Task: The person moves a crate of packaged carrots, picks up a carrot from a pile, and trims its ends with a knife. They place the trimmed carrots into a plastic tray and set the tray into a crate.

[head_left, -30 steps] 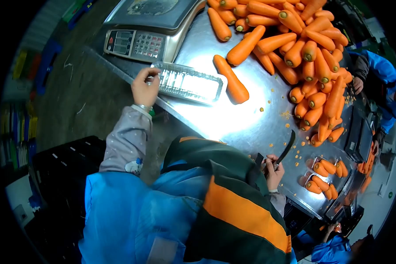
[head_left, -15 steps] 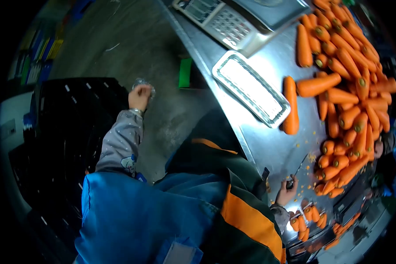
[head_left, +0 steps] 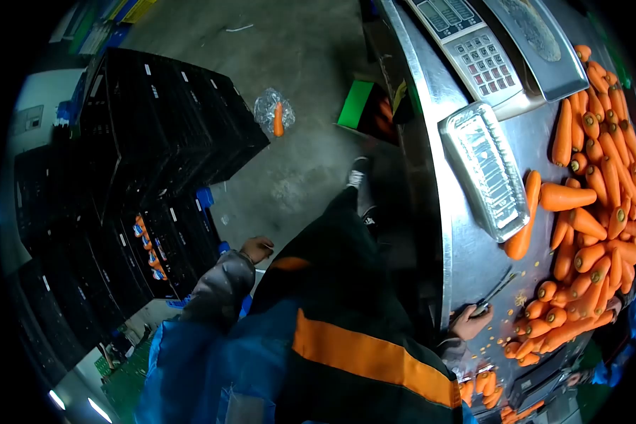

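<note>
My right hand [head_left: 471,321] rests on the steel table [head_left: 442,233] at its near edge, closed around the handle of a dark knife [head_left: 498,290] whose blade points toward the heap of carrots [head_left: 593,212]. An empty clear plastic tray [head_left: 487,169] lies farther along the table, with one long carrot [head_left: 524,219] against its side. My left hand [head_left: 256,249] hangs low at my side next to the black crates [head_left: 155,141]. Its fingers are curled and nothing shows in it.
A weighing scale [head_left: 487,49] stands at the table's far end. A clear plastic bag with a carrot [head_left: 274,109] lies on the concrete floor. A green box [head_left: 357,104] sits under the table edge. Filled trays of carrots [head_left: 480,385] sit near my right.
My left hand has dropped from out over the floor to my side, and the clear plastic it held is gone from it. The view has swung left toward the crates. My right hand keeps the knife.
</note>
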The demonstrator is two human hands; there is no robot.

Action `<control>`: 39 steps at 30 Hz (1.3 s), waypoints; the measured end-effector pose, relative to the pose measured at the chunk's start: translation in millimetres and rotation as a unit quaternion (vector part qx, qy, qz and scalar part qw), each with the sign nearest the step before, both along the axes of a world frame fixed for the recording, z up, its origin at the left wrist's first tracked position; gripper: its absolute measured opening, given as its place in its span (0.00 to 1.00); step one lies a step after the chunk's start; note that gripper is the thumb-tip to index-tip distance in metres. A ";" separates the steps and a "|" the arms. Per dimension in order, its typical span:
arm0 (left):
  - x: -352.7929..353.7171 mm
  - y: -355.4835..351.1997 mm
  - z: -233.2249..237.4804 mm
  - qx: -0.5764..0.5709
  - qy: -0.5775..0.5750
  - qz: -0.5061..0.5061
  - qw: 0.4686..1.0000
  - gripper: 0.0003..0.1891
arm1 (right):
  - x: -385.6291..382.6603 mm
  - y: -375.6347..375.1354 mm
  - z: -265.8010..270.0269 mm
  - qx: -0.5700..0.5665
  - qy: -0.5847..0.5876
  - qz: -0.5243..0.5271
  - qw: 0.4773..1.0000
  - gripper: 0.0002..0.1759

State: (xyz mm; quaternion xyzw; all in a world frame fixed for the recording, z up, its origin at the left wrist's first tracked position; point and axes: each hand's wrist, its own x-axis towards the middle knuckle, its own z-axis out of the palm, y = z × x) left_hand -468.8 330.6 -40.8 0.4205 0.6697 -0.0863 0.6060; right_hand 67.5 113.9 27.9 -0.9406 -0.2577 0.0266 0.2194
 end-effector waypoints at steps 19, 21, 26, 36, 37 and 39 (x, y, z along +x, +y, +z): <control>-42.8 269.3 -284.2 0.279 0.180 -0.113 0.937 0.22 | 34.8 -143.4 -8.3 -0.347 -0.294 0.064 0.888 0.26; -46.1 297.5 -359.3 0.281 0.204 -0.094 0.933 0.27 | 3.1 -86.1 -12.9 -0.153 -0.228 -0.003 0.962 0.22; -95.2 338.8 -537.1 0.182 0.284 -0.036 0.941 0.36 | -21.5 -23.7 -8.6 -0.055 -0.234 -0.019 0.970 0.13; -205.8 391.6 -787.0 0.310 0.265 0.196 0.892 0.49 | -44.1 -21.3 6.2 0.005 -0.222 0.071 0.972 0.09; -202.4 392.5 -773.9 0.276 0.246 0.181 0.911 0.44 | -46.4 -16.9 6.2 0.039 -0.203 0.092 0.974 0.11; -202.0 397.5 -763.6 0.227 0.184 0.162 0.942 0.36 | -57.4 1.5 5.2 0.184 -0.084 -0.046 0.978 0.11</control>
